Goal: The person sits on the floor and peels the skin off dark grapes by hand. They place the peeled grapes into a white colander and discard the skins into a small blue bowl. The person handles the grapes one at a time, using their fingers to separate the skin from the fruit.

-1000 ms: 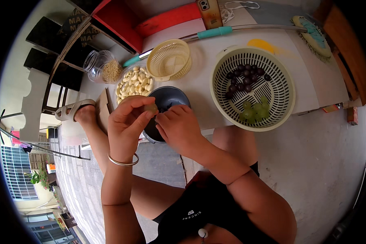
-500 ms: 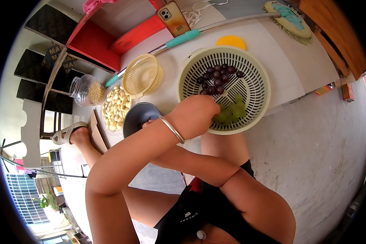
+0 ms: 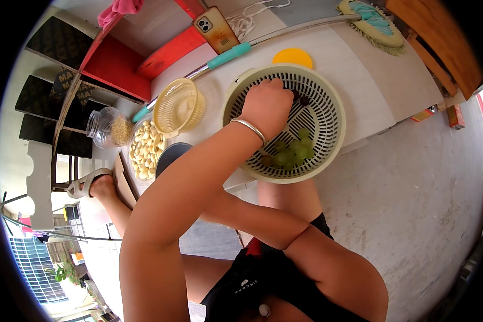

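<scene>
My left hand (image 3: 268, 104), with a silver bangle at the wrist, reaches into a pale green slotted colander (image 3: 338, 123). Its fingers are curled closed over the dark purple grapes (image 3: 305, 101), hiding most of them and whatever is in the grip. A bunch of loose green grapes (image 3: 292, 154) lies on the colander's near side, below that hand. My right forearm (image 3: 252, 217) crosses beneath the left one toward a dark grey bowl (image 3: 172, 155). The left forearm covers my right hand and part of the bowl.
Left of the colander are a cream plastic basket (image 3: 180, 107), a container of pale clove-shaped pieces (image 3: 146, 147) and a clear jar (image 3: 108, 127) lying tilted. Behind run a teal-gripped mop pole (image 3: 229, 55), a phone (image 3: 216, 29) and a yellow disc (image 3: 292, 57).
My left hand has moved from the green grapes to the dark grapes at the colander's far left. My right fingertips, visible at the grey bowl before, are now hidden. The view has shifted slightly.
</scene>
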{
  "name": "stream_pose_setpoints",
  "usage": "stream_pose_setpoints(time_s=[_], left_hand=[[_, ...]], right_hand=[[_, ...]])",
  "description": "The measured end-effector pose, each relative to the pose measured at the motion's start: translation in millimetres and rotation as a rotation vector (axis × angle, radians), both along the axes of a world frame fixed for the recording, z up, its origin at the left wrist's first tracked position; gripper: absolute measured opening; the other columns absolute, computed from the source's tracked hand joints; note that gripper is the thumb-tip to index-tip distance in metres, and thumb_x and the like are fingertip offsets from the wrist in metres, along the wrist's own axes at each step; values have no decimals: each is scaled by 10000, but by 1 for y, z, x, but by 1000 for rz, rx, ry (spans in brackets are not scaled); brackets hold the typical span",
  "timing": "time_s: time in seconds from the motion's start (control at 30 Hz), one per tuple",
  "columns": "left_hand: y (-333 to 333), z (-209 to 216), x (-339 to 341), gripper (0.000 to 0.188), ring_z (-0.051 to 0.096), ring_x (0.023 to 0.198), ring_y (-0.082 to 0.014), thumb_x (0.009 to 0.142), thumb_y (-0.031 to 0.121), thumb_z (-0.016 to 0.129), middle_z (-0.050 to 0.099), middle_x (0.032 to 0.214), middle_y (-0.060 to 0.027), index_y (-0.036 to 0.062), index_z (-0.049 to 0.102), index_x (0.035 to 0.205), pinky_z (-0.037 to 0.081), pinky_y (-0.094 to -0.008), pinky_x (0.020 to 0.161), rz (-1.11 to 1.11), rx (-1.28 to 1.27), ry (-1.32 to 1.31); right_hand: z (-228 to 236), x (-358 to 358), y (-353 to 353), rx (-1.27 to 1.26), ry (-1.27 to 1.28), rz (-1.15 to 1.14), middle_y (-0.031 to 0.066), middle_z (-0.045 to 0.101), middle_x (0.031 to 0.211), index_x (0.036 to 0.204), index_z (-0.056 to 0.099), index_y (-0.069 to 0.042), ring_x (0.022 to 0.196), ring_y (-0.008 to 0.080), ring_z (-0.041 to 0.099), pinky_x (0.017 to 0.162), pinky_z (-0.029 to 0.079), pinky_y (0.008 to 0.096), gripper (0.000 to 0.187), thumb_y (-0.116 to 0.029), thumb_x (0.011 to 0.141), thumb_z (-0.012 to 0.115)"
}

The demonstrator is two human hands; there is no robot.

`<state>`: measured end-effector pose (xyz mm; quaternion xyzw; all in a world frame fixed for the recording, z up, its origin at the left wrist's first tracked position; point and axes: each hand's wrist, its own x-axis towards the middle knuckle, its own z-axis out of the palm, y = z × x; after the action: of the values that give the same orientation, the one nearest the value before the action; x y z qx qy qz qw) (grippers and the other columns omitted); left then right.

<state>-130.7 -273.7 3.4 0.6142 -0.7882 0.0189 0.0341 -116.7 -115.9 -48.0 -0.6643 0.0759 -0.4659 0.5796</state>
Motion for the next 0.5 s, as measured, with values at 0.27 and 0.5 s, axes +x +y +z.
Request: stream_pose_setpoints(time_s=[0.27, 0.5], left_hand=[[27, 45, 18, 203, 680, 893, -257, 782, 18, 704, 658, 955, -117, 4, 638, 974, 560, -375, 826, 70, 56, 501], [152, 80, 83, 292, 671, 1002, -176, 858, -158, 594, 661, 1052, -94, -35, 584, 1123, 555, -309, 904, 285, -119, 1438]], right_hand=[[25, -8, -12, 8, 87, 98, 87, 615, 1032, 1043, 606, -46, 954, 239, 588, 826, 485, 380, 203, -99, 878, 711], [16, -4, -8, -476, 201, -299, 64, 635, 885, 825, 663, -66, 1023, 279, 576, 945, 440, 451, 33, -70, 794, 651]])
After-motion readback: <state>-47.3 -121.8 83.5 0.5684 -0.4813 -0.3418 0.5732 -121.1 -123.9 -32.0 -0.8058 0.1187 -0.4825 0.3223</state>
